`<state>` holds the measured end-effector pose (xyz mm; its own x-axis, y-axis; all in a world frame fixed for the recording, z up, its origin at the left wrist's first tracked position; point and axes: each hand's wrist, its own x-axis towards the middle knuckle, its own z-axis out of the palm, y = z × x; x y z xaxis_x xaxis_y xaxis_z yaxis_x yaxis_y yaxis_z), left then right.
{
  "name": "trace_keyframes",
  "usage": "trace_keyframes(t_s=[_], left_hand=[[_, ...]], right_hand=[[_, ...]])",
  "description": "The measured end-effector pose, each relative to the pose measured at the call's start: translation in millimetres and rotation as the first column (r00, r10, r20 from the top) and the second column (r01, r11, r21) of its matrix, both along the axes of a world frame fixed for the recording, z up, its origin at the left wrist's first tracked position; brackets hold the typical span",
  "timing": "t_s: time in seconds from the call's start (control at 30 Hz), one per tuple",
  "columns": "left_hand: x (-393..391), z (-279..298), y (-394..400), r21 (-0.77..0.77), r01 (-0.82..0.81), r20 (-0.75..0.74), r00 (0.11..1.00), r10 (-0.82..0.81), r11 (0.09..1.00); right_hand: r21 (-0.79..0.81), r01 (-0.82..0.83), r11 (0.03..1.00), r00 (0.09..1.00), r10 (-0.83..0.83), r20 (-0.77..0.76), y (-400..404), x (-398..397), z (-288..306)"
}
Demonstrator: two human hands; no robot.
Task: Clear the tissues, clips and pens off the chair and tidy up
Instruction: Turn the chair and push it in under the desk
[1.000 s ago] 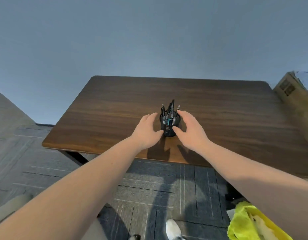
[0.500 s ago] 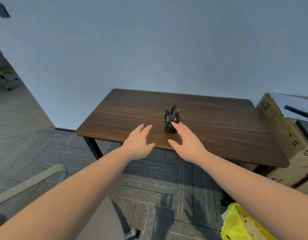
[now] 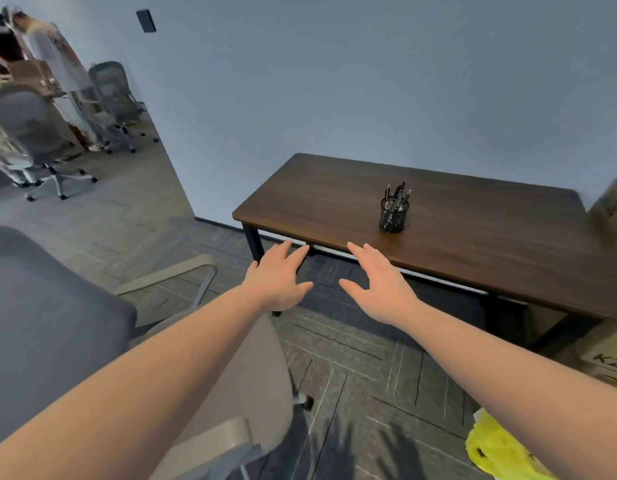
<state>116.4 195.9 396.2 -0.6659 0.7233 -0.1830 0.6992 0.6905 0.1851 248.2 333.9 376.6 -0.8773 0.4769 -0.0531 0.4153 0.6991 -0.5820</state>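
Observation:
A black mesh pen holder [image 3: 393, 214] with several pens in it stands upright on the dark wooden table [image 3: 473, 233]. My left hand [image 3: 277, 280] and my right hand [image 3: 378, 284] hover in front of the table's near edge, palms down, fingers spread, holding nothing. Both are well short of the holder. The grey office chair [image 3: 231, 382] is at the lower left under my left arm; its seat shows no tissues, clips or pens where it is visible.
A yellow plastic bag [image 3: 501, 452] lies on the floor at the lower right. Cardboard boxes [image 3: 605, 355] stand right of and under the table. At the far left, a doorway shows other office chairs [image 3: 33, 133] and a person standing.
Both hands have let go of the pen holder and drawn back off the table toward me. The view has swung left and away, bringing the chair and doorway into sight.

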Motion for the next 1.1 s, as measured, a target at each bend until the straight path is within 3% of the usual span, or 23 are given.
trace_keyframes(t_s=[0.33, 0.47, 0.7, 0.97, 1.1], left_hand=[[-4, 37, -154, -0.043, -0.139, -0.142, 0.981, 0.132, 0.989], [-30, 59, -238, -0.075, -0.218, -0.316, 0.931, 0.184, 0.973], [-80, 84, -390, -0.083, -0.451, -0.403, 0.831, 0.384, 0.889], [-137, 75, -479, 0.073, -0.526, -0.24, 0.816, 0.527, 0.847], [-160, 62, -499, 0.186, -0.566, -0.005, 0.817, 0.577, 0.803]], right_hand=[[0.042, -0.179, 0.983, 0.982, 0.181, -0.051, -134, -31, 29], [0.026, -0.266, 0.964, 0.955, 0.267, -0.13, -214, -63, 40], [-0.104, -0.373, 0.922, 0.917, 0.35, -0.192, -360, -118, 50], [-0.187, -0.415, 0.89, 0.904, 0.379, -0.199, -455, -153, 57], [-0.171, -0.462, 0.87, 0.884, 0.435, -0.174, -488, -169, 57]])
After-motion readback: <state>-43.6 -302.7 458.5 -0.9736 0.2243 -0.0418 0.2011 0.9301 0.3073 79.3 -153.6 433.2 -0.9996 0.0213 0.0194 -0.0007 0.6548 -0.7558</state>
